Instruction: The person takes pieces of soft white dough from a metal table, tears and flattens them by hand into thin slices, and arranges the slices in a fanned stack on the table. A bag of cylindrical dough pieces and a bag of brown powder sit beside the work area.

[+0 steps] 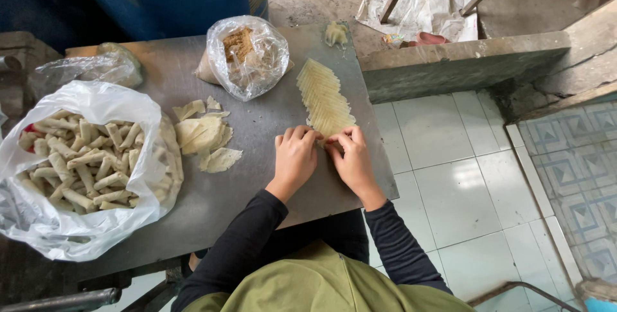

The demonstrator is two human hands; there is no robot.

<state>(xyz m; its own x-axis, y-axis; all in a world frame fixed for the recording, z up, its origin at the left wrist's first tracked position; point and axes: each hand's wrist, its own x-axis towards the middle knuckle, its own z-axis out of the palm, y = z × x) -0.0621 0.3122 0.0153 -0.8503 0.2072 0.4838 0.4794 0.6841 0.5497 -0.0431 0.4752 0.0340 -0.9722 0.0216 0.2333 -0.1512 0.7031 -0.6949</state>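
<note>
Wrapper sheets [323, 98] lying fanned in an overlapping row on grey table [257, 177]; left hand [294, 158] and right hand [352, 160] both curling fingers, pinching the row's near end. Bag of rolls [83, 164] sitting far left.

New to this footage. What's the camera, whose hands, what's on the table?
There is no machine here. One camera sits on a person's head and looks down, so the black sleeves and both hands are that person's own. The left hand and right hand meet at the near end of a row of overlapping pale wrappers fanned out on the grey table, fingers pressing on the nearest wrapper. To the left, a white plastic bag is full of finished rolls. Beside it lie loose wrapper pieces. At the back stands a clear bag with brownish filling. Neither hand lifts anything.
</note>
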